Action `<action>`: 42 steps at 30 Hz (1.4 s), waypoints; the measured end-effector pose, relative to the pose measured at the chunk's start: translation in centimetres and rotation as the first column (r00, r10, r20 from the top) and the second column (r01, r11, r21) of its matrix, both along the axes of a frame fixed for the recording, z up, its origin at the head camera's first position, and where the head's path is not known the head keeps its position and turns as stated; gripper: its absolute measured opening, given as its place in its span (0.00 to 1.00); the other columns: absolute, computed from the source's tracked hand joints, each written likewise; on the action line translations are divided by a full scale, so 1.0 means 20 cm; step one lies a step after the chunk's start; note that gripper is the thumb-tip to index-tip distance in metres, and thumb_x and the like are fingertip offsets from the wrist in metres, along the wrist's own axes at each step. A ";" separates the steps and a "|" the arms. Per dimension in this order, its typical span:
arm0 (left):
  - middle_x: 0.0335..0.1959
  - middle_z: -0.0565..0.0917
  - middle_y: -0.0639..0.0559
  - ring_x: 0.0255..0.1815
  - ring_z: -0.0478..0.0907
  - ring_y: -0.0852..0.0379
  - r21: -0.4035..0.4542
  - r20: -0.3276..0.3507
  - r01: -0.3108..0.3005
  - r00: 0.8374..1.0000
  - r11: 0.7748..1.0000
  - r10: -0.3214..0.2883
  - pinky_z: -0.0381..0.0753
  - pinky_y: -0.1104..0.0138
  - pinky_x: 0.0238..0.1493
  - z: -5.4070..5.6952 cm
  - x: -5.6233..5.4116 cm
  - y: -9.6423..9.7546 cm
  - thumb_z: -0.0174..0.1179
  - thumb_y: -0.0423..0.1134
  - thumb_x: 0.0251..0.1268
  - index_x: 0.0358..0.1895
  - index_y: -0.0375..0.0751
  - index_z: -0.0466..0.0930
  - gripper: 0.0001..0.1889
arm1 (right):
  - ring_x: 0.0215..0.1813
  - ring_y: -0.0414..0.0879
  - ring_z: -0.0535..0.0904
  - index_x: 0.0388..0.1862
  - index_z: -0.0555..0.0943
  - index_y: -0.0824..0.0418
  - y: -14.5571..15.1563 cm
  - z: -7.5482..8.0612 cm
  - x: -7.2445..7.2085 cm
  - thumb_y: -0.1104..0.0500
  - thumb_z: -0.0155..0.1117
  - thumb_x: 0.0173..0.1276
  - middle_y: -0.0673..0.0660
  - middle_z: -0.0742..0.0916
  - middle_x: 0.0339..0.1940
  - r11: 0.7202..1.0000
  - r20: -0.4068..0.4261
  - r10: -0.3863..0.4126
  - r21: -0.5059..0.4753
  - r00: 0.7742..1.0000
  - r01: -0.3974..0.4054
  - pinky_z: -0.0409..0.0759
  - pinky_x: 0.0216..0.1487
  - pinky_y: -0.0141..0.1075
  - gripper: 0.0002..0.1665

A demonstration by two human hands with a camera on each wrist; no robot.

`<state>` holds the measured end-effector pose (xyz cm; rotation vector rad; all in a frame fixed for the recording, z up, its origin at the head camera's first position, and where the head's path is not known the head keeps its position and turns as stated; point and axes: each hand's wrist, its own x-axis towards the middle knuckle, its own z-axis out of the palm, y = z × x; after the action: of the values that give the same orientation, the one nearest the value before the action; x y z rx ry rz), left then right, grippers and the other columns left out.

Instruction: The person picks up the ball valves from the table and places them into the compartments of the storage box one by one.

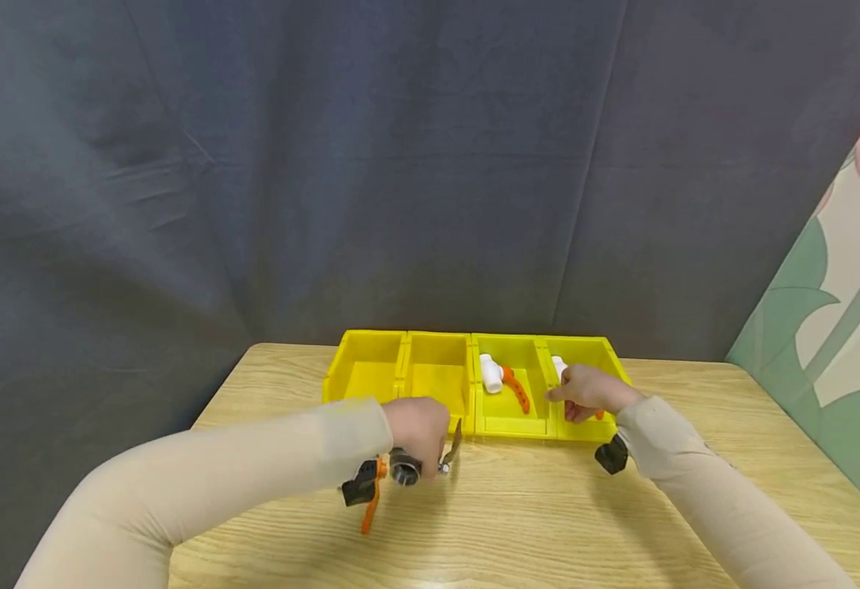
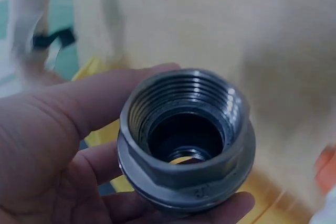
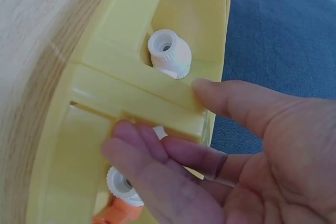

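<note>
My left hand (image 1: 422,429) holds a grey metal ball valve (image 1: 405,467) above the table, in front of the yellow bins. In the left wrist view, thumb and fingers go round its body (image 2: 189,177), and its threaded opening faces the camera. My right hand (image 1: 587,391) is at the rightmost yellow bin (image 1: 595,348), its thumb by the divider (image 3: 142,95) and its fingers loosely bent inside. Nothing shows in its grasp. Below those fingers lies a white plastic valve (image 3: 122,182) with an orange handle (image 3: 119,212), partly hidden.
Another white valve (image 1: 492,374) with an orange handle lies in the adjoining bin (image 1: 511,348). Two more yellow bins (image 1: 374,368) stand to the left in the row. An orange handle (image 1: 371,507) shows beside my left wrist. A dark curtain (image 1: 430,164) hangs behind the wooden table (image 1: 518,523).
</note>
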<state>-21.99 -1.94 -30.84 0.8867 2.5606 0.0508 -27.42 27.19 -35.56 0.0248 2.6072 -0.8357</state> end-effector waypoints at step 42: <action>0.35 0.83 0.53 0.32 0.78 0.57 0.120 0.061 -0.431 0.902 0.894 0.427 0.81 0.69 0.32 0.01 -0.64 0.09 0.76 0.35 0.46 0.31 0.44 0.86 0.08 | 0.26 0.46 0.79 0.43 0.72 0.71 -0.02 0.02 0.02 0.54 0.61 0.70 0.60 0.82 0.28 1.000 0.002 0.024 0.014 1.000 -0.024 0.85 0.37 0.36 0.19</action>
<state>-34.85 -0.19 -30.66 0.3392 2.6965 0.3651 -27.11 26.88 -35.13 -0.0021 2.6061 -0.8079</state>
